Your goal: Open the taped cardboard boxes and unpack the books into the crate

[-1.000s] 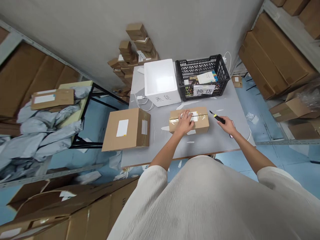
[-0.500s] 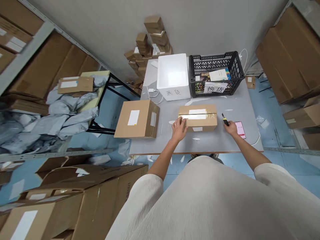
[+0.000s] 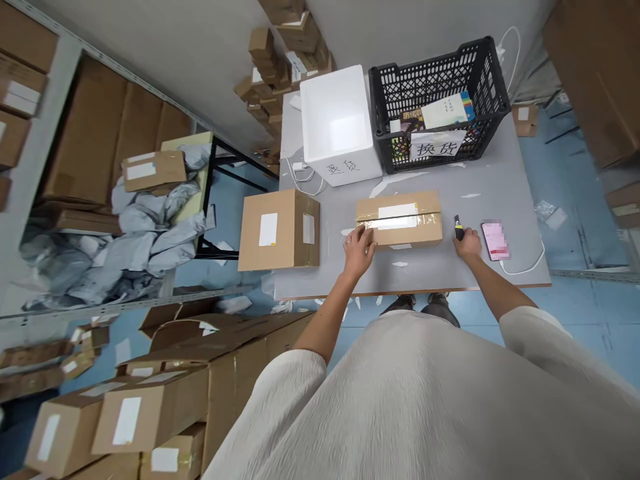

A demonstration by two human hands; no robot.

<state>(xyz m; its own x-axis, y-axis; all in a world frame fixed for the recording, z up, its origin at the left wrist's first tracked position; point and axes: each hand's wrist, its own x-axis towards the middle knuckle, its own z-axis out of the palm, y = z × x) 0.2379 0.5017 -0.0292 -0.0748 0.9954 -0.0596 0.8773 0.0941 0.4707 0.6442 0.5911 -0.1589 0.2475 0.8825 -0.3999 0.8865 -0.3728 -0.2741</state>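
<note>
A long taped cardboard box (image 3: 427, 223) lies on the grey table, with a slit-like dark seam along its top and a white label. My left hand (image 3: 358, 253) grips its near left corner, fingers on the taped top and thumb at the front side. To the right of the box, my right hand (image 3: 469, 244) is closed around a black and yellow utility knife (image 3: 459, 230), low over the table and apart from the box. The knife points away from me; its blade is hard to make out. A phone (image 3: 496, 241) on a white cable lies right of this hand.
A larger cardboard box (image 3: 250, 233) stands at the table's left edge. Behind are a white foam bin (image 3: 345, 170) and a black plastic crate (image 3: 383, 133) holding books. Grey parcels (image 3: 130, 250) fill the left side; cartons (image 3: 130, 417) stand behind left.
The view has shifted. My right hand has turned the knife more upright, and less of its blade shows. My left hand stays on the box.
</note>
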